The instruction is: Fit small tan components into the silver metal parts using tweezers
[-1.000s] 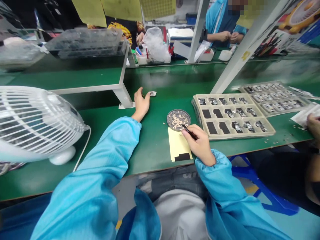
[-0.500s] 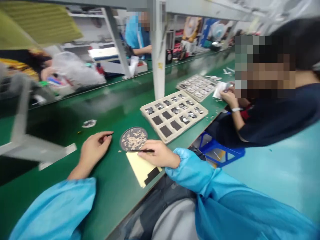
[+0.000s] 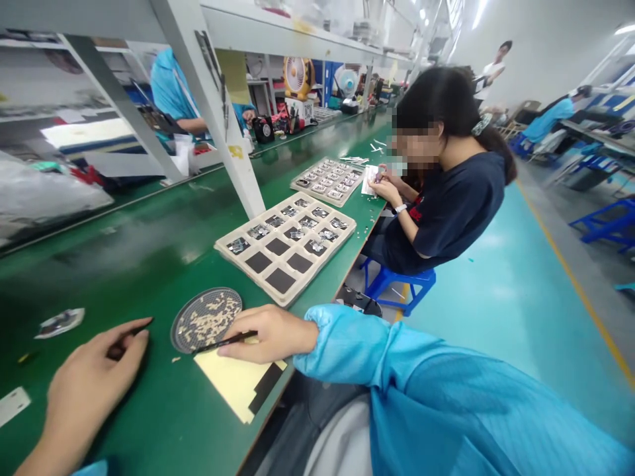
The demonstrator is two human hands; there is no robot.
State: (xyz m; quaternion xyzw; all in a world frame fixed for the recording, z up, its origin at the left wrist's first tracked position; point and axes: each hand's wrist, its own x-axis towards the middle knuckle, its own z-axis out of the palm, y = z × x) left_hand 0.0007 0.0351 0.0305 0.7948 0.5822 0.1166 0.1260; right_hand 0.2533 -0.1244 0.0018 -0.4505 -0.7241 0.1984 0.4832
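My right hand (image 3: 270, 332) rests on a pale yellow sheet (image 3: 233, 382) with a black strip, pinching thin black tweezers (image 3: 223, 342) whose tip lies at the edge of a round dark dish (image 3: 206, 318) holding several tiny pale parts. To the left, my left hand (image 3: 89, 383) lies on the green bench with its fingers curled together; a thin dark sliver shows at the fingertips. A small metal part (image 3: 60, 322) lies on the bench beyond it.
A beige tray (image 3: 286, 236) with black pads and metal parts sits behind the dish, and a second tray (image 3: 331, 180) lies farther right. A seated person in a dark shirt (image 3: 436, 198) works there. A white frame post (image 3: 218, 112) rises from the bench.
The view has swung right, bringing the seated person and the aisle into sight. My left hand drew back from the small metal part towards me. My right hand stayed at the dish with the tweezers.
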